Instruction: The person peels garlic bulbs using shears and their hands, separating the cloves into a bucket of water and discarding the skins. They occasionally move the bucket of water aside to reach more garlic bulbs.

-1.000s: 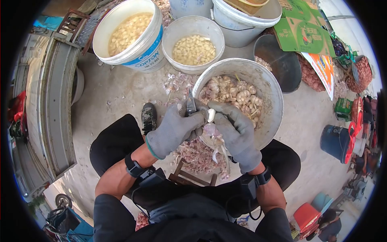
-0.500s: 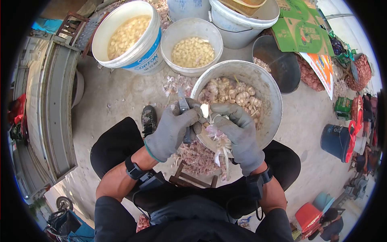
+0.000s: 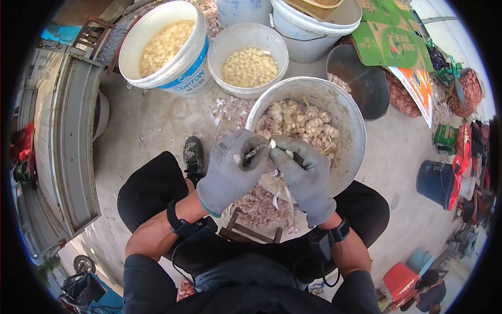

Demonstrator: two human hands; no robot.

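The left hand, in a grey glove, curls thumb against fingers around a small knife, of which only a bit of metal shows. The right hand, gloved too, has a narrow pinch on a pale garlic clove, which sits where the fingertips of both hands meet. A dry stem hangs below the right hand.

Both hands are over the near left edge of a large bucket holding garlic bulbs, most of them heaped away from its right edge. Papery skins lie on the concrete floor beneath the hands, just beyond a low wooden stool.

Past the bucket's far left edge stands a smaller pail of peeled cloves; a white tub (its blue label reads COPTON) is beside that, with more cloves in cloudy liquid. A dark basin is near the bucket's far right edge.
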